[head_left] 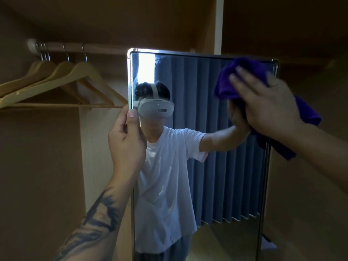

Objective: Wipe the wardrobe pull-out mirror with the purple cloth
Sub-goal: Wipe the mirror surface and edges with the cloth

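The left hand (128, 136) pinches the mirror (197, 129) frame's edge, apparently steadying it, while the right hand's (267, 102) 4 flat, spread fingers press the purple cloth (243, 72) beneath them against the upper right glass.

There is a single view, from a wide-angle camera worn on the person's head. It faces forward into a brown wooden wardrobe and sits close to the tall metal-framed pull-out mirror (197, 113), which fills the middle of the frame within arm's reach. The wide lens bends the straight edges near the borders. Both forearms enter from the bottom corners. The mirror reflects back toward the camera, showing the white headset (156, 108) that carries it and blue-grey pleated curtains (216, 147) behind the wearer.
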